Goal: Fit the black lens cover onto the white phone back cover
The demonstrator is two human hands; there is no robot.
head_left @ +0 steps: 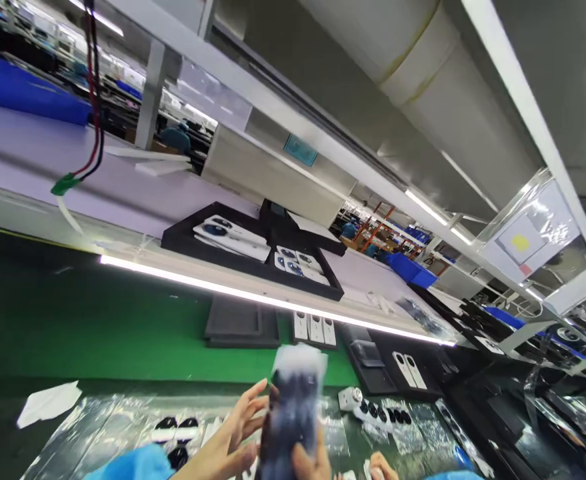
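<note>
Right hand [307, 461] was pinched around the lower end of a dark phone in a clear plastic bag [293, 407], thumb across the front, holding it upright just above the near edge of the bench. Left hand [233, 430] was open, fingers spread, its fingertips right at the bag's left edge, more steadying than gripping as far as I could tell.

What I'd worry about: the whole thing was held by one end only, and the bag looked slick and loose, with the top flopping pale and empty above the phone. My guess is that the phone could slide inside the film or the film could slip through the thumb, and it would drop onto the bench, which was littered with more clear bags [97, 417] and little black parts [383, 413]. The head was tilted hard too, so the view of the hands was poor.

The thing itself was badly blurred. All I could make out was a dark bluish slab, long and narrow, wrapped in shiny film that caught the light. No telling which face was towards the camera.

Further back a green belt [123, 327] ran across, and behind it a black tray [183, 233] carried white phones [233, 237] with round camera bumps.
</note>
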